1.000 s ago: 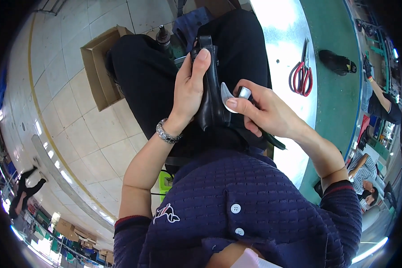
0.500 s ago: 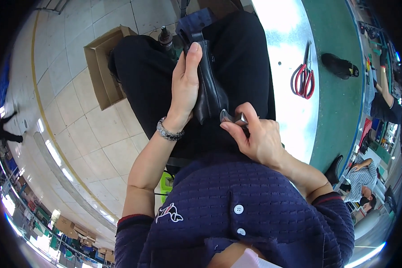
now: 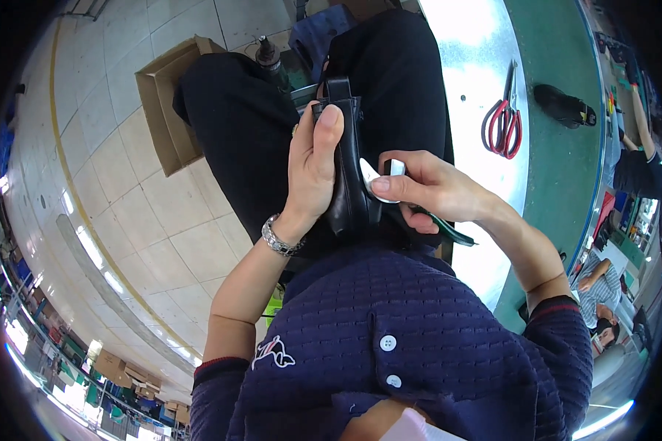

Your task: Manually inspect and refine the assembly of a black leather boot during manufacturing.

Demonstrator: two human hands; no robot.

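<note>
A black leather shoe [image 3: 348, 195] rests over my lap, long and narrow, with a loop-like strap at its far end. Wrapped round its left side is my left hand [image 3: 314, 165], the thumb lying along the top. My right hand [image 3: 430, 189] grips a hand tool [image 3: 391, 176] with a shiny metal head and a thin green handle that sticks out below the fingers. Its bright pointed end lies against or very close to the shoe's right side; contact is hard to tell. The fingers hide the middle of the tool, so its exact kind is unclear.
Red-handled scissors [image 3: 502, 128] lie on the pale metal bench top [image 3: 478, 44] at right, with a black shoe [image 3: 564, 106] beyond on green. An open cardboard box [image 3: 171, 110] stands left of my knees, near a dark metal tool [image 3: 268, 55]. Another person [image 3: 598, 290] sits at far right.
My right hand has moved up and turned, bringing the tool's head closer along the shoe's side and its green handle into sight. The shoe and my left hand have shifted slightly nearer to me.
</note>
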